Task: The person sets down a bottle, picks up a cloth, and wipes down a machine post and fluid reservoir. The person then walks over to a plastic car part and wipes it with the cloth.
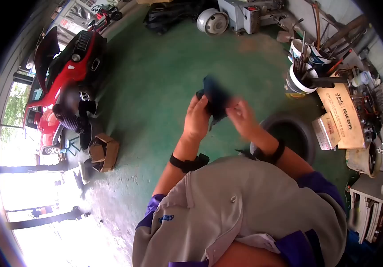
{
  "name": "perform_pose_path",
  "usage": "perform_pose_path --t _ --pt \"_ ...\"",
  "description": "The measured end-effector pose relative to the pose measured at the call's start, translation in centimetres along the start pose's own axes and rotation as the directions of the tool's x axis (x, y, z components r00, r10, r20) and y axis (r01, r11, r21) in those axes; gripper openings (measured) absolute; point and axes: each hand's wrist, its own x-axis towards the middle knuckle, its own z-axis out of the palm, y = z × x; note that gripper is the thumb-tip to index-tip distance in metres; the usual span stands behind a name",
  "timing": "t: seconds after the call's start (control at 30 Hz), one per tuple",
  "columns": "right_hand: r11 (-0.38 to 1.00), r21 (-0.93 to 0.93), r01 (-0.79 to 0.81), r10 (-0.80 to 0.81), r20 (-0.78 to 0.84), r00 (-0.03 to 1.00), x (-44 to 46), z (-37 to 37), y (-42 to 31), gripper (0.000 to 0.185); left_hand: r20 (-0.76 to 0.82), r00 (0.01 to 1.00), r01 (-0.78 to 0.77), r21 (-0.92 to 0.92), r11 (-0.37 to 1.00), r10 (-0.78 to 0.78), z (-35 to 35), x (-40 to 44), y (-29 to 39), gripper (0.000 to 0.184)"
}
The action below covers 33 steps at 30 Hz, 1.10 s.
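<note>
A dark blue, soft-looking item like a cloth or glove is held up in front of my chest, its upper part blurred. My left hand has its fingers wrapped on the left side of this dark cloth. At its right edge, my right hand has bent fingers and is partly smeared by motion; the fingertips meet the cloth. Each wrist wears a black strap. Green floor lies beneath both hands.
A tyre lies on the floor at my right. Buckets of tools and a long carton stand farther right. At the left are a red car, a crouching person and an open box. A wheel rim is ahead.
</note>
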Motion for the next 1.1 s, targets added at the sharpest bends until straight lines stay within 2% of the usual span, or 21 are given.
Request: perform_pose_path --t 0.1,0.2,0.3,0.4,0.5,0.53,0.6,0.7,0.77,0.83,0.87,0.93,1.03,1.1 --pt "0.908 0.183 -0.376 0.399 -0.110 0.910 4.2 -4.8 5.9 0.039 0.147 0.989 0.062 -0.196 0.979 -0.033 3.6 3.5 1.8 0.034" --pt "0.785 0.484 -0.387 0.536 -0.217 0.816 5.2 -6.3 1.1 0.046 0.247 0.967 0.130 -0.274 0.953 -0.062 5.3 7.4 1.3 0.042" --pt "0.676 0.657 -0.333 0.453 -0.015 0.891 6.4 -9.0 2.3 0.054 0.274 0.951 0.237 -0.340 0.910 -0.145 6.4 11.3 -0.3 0.047" --pt "0.533 0.779 -0.330 0.394 0.116 0.912 7.9 -10.3 0.5 0.057 0.362 0.907 0.349 -0.360 0.865 -0.216 6.6 15.3 -1.9 0.051" --pt "0.497 0.830 -0.252 0.296 0.111 0.949 10.1 -11.9 0.5 0.059 0.412 0.862 0.437 -0.307 0.845 -0.296 7.5 19.5 -3.2 0.054" --pt "0.483 0.843 -0.239 0.336 0.073 0.939 11.1 -12.4 0.2 0.059 0.449 0.830 0.496 -0.323 0.806 -0.331 7.6 21.1 -3.9 0.053" --pt "0.454 0.864 -0.216 0.410 0.012 0.912 13.2 -13.2 -1.0 0.057 0.479 0.812 0.502 -0.281 0.818 -0.334 8.1 24.1 -4.6 0.054" --pt "0.521 0.854 -0.006 0.180 -0.102 0.978 18.8 -14.4 -1.6 0.055 0.540 0.795 0.479 -0.280 0.832 -0.276 8.5 29.8 -3.7 0.047" --pt "0.565 0.821 0.078 0.175 -0.211 0.962 23.1 -15.4 -2.8 0.049 0.563 0.796 0.455 -0.319 0.831 -0.220 7.9 33.6 -3.0 0.043" --pt "0.625 0.775 0.094 0.213 -0.285 0.935 27.5 -16.8 -2.2 0.048 0.530 0.806 0.453 -0.266 0.851 -0.264 6.6 36.7 -1.7 0.034" --pt "0.585 0.803 0.116 0.232 -0.303 0.924 29.9 -17.4 -2.0 0.046 0.514 0.805 0.450 -0.207 0.869 -0.295 5.7 38.7 -1.0 0.032" --pt "0.620 0.773 0.139 0.238 -0.354 0.904 33.6 -17.7 -1.6 0.046 0.463 0.798 0.452 -0.033 0.892 -0.387 3.7 42.4 -0.3 0.026" --pt "0.623 0.767 0.156 0.249 -0.383 0.890 36.9 -17.9 -1.6 0.047 0.465 0.745 0.534 0.013 0.845 -0.478 1.1 46.8 -0.9 0.024" --pt "0.605 0.783 0.143 0.253 -0.359 0.898 39.0 -18.3 -0.8 0.047 0.503 0.688 0.623 -0.038 0.781 -0.524 -0.1 49.0 -0.8 0.023"
